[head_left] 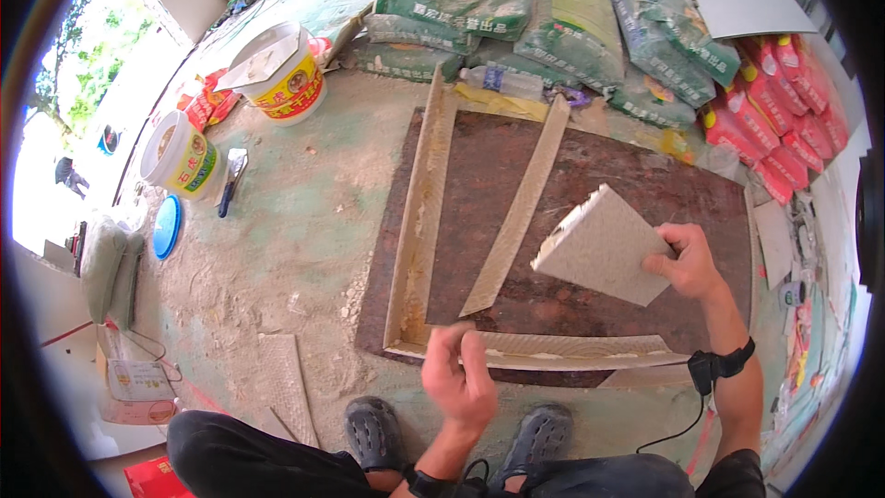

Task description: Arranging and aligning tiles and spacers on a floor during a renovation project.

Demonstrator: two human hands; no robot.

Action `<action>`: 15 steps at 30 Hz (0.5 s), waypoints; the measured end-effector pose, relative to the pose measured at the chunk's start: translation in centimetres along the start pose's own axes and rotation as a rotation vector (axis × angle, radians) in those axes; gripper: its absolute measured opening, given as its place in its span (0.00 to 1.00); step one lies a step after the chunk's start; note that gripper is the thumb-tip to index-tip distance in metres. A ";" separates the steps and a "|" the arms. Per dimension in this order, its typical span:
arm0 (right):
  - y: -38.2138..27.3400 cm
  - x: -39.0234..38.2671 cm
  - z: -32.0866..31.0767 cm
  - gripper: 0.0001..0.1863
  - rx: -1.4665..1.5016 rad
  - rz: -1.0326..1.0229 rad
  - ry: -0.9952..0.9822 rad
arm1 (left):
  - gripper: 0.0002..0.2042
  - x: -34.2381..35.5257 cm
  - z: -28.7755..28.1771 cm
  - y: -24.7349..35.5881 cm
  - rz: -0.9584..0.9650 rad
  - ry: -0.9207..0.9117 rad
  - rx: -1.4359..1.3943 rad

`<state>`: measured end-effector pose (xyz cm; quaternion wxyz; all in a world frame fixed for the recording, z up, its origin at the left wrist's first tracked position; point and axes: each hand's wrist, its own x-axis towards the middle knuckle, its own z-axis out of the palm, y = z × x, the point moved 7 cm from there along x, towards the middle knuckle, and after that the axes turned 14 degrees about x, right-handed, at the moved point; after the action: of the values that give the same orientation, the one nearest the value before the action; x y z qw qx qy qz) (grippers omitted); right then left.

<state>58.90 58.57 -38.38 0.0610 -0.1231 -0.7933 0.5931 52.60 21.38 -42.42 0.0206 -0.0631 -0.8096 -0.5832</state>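
My right hand (687, 263) grips a grey, four-sided piece of tile (604, 244) by its right corner. Its left edge is rough, with pale, crumbly material on it. The piece is held above a dark reddish-brown slab (581, 175). My left hand (459, 380) is closed, fingers curled, close to the front strip; whether anything small is in it cannot be made out. Narrow tile strips stand along the slab's left side (424, 212) and front (572, 349), meeting at a corner. Another loose strip (518, 212) lies slanting across the slab.
Green bags (572, 28) and red bags (774, 111) are stacked beyond the slab. Two buckets, one large (293, 83) and one smaller (194, 166), stand at left near a putty knife (232, 180) and blue lid (167, 227). Dust and rubble cover the floor (267, 286).
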 end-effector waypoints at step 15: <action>-3.3 -8.5 -2.1 0.14 -0.109 0.187 0.071 | 0.12 0.4 6.6 7.2 -0.140 -0.538 -0.496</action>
<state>67.20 57.33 -34.22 0.0266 -0.2208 -0.8069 0.5472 53.37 29.92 -37.71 -0.2487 -0.1615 -0.6224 -0.7244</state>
